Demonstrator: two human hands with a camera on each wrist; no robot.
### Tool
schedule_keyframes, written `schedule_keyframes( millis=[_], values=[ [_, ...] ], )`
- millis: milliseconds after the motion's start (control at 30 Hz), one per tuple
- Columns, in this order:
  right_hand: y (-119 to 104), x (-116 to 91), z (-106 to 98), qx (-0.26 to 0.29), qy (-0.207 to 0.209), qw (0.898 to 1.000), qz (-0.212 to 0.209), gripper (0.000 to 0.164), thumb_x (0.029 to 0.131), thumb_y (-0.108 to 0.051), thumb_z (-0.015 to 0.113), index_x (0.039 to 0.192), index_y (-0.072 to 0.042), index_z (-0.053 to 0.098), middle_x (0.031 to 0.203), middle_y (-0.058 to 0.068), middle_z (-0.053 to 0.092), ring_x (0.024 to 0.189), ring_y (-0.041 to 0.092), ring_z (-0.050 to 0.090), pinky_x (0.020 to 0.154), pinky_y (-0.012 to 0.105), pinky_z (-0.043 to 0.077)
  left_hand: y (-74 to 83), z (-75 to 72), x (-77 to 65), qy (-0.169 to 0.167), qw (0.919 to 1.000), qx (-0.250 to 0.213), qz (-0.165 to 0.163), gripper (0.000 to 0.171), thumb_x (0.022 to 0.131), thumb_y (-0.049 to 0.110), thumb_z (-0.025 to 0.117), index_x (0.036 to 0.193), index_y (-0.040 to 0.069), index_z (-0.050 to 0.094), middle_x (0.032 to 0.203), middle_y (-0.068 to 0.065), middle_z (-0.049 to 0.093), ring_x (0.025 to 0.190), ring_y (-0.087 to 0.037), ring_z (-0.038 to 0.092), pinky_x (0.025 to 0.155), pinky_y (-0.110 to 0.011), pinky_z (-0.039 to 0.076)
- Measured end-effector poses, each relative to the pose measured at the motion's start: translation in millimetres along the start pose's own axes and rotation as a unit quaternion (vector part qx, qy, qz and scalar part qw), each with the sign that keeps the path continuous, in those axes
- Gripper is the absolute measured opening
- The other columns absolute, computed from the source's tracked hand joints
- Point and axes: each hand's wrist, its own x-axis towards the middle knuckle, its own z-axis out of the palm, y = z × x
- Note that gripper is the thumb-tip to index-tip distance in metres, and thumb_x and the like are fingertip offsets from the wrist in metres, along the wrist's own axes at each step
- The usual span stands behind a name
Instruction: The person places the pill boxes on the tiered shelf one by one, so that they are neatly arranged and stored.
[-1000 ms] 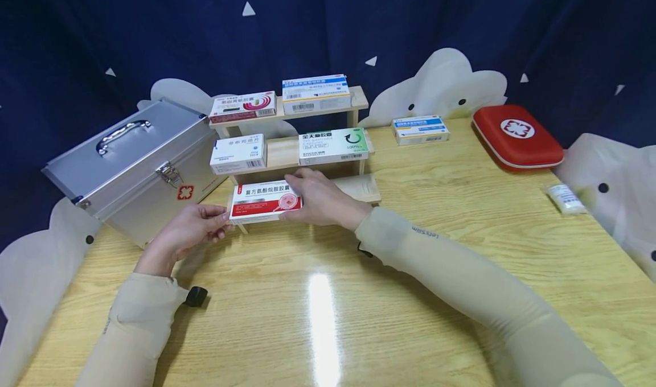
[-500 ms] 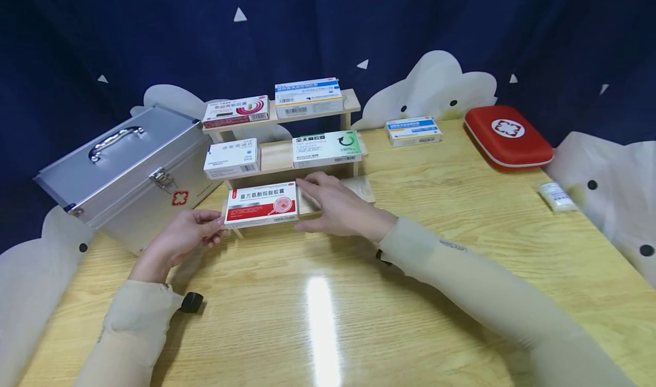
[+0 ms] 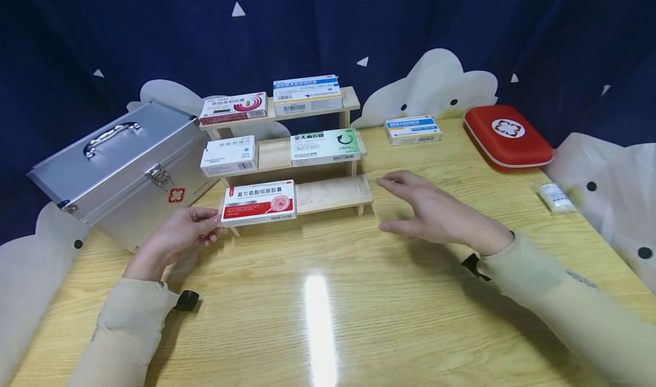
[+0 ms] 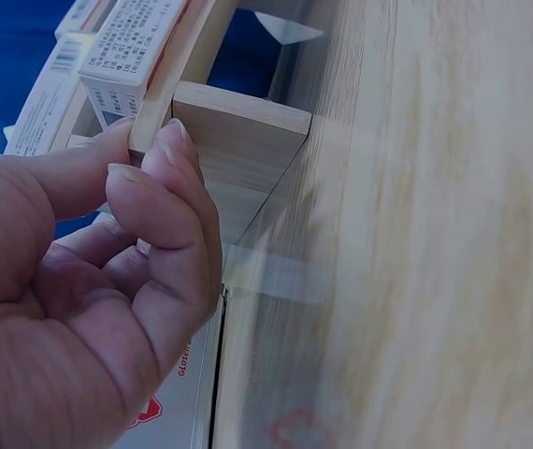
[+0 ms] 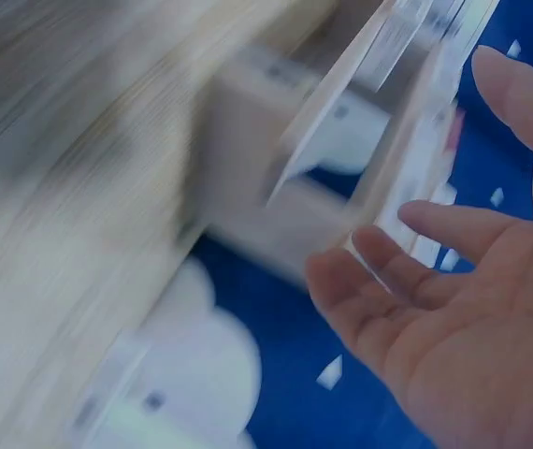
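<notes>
A three-tier wooden rack [image 3: 333,195] carries several medicine boxes. On the left of its bottom tier lies a red-and-white medicine box [image 3: 258,202]. My left hand [image 3: 179,236] pinches the left end of that tier; in the left wrist view, the thumb and index finger close on the board's corner beside the box [image 4: 136,56]. Right of the rack, my right hand [image 3: 435,210] hovers above the table with thumb and fingers spread, holding nothing. The right wrist view is blurred, with the relaxed fingers [image 5: 369,304] in front of the rack.
Left of the rack stands a silver metal case [image 3: 138,171]. A blue-and-white box [image 3: 413,130], a red zipped first-aid case [image 3: 507,135] and a small white packet [image 3: 556,197] lie on the table [image 3: 410,318] to the right. A dark blue curtain [image 3: 410,17] hangs behind.
My right hand has let go of the red-and-white box and moved right, away from the rack. The left hand keeps its place at the rack's end. The head view has shifted slightly.
</notes>
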Motion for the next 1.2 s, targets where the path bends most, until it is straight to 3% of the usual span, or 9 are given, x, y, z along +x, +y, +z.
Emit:
schedule_keyframes(
  millis=[233,400,533,733,867,1000,1200],
  values=[
    [73.2,-8.7,-26.9,-0.011,0.027,0.998,0.047,0.075,0.090,-0.036,0.074,0.148,0.000,0.043,0.143,0.023,0.043,0.128,0.039,0.044,0.105,0.057,0.036,2.1,-2.4,-0.4,-0.001,0.9999,-0.006,-0.009,0.041,0.105,0.009,0.047,0.135,-0.019,0.041,0.096,-0.010,0.069,0.074,-0.010,0.058,0.065,-0.022,0.051],
    [129.1,9.5,-41.8,-0.023,0.014,0.995,0.092,0.073,0.092,-0.035,0.071,0.147,0.002,0.041,0.144,0.027,0.040,0.127,0.041,0.044,0.101,0.058,0.038,1.0,-2.3,-1.7,0.003,0.9999,-0.003,-0.011,0.041,0.105,0.009,0.048,0.134,-0.019,0.042,0.095,-0.010,0.069,0.073,-0.011,0.059,0.065,-0.023,0.052],
    [164.2,35.0,-56.6,-0.040,-0.019,0.991,0.125,0.075,0.093,-0.032,0.070,0.150,0.003,0.035,0.148,0.031,0.036,0.133,0.046,0.035,0.107,0.061,0.030,0.5,-0.3,-0.9,0.001,1.0000,-0.004,-0.008,0.041,0.104,0.008,0.049,0.134,-0.019,0.042,0.095,-0.010,0.070,0.073,-0.011,0.059,0.064,-0.023,0.052],
    [196.6,84.2,-78.8,-0.029,-0.068,0.985,0.153,0.077,0.092,-0.024,0.071,0.154,-0.005,0.030,0.151,0.027,0.036,0.131,0.043,0.037,0.109,0.063,0.027,0.8,0.1,2.6,0.000,1.0000,-0.010,-0.003,0.041,0.105,0.008,0.049,0.134,-0.019,0.042,0.094,-0.010,0.069,0.072,-0.011,0.059,0.064,-0.023,0.052],
    [211.9,107.7,-84.8,-0.031,-0.103,0.976,0.187,0.084,0.091,-0.022,0.072,0.155,0.000,0.024,0.150,0.029,0.034,0.133,0.042,0.033,0.111,0.062,0.022,2.7,1.2,3.0,0.003,0.9998,-0.017,-0.005,0.040,0.104,0.009,0.049,0.132,-0.019,0.044,0.093,-0.010,0.069,0.073,-0.011,0.059,0.064,-0.023,0.052],
    [222.1,121.2,-80.1,-0.033,-0.129,0.969,0.206,0.090,0.089,-0.022,0.074,0.154,0.006,0.017,0.148,0.032,0.031,0.128,0.043,0.032,0.112,0.063,0.018,1.9,1.3,1.5,0.005,0.9998,-0.019,-0.010,0.038,0.104,0.008,0.049,0.131,-0.018,0.045,0.093,-0.010,0.069,0.072,-0.011,0.059,0.063,-0.023,0.052],
    [237.4,132.5,-61.9,-0.010,-0.130,0.968,0.214,0.076,0.086,-0.017,0.076,0.147,0.001,0.034,0.133,0.024,0.045,0.114,0.040,0.041,0.104,0.059,0.031,-3.3,1.5,0.3,0.011,0.9996,-0.021,-0.014,0.037,0.104,0.007,0.050,0.130,-0.018,0.045,0.093,-0.011,0.069,0.072,-0.011,0.059,0.063,-0.022,0.052]
  ],
)
